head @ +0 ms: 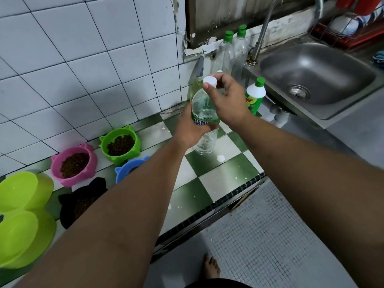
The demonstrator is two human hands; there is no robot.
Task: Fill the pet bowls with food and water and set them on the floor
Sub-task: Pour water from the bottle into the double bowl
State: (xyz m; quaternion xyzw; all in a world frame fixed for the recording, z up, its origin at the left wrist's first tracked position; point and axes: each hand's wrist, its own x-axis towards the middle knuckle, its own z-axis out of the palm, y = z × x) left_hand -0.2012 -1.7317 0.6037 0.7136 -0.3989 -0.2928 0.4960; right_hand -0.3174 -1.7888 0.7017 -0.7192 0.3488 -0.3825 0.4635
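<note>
The left hand (191,129) gripped the water bottle (204,109) round its label, nearly upright over the counter (218,179), the right hand (226,100) pinched its white cap (209,82) on top, and the lime double bowl (22,204) sat well off left, on the left arm's side.

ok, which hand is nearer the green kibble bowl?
Left. The left hand grips the water bottle to the right of the green kibble bowl. The right hand pinches the white cap, farther up and right.
</note>
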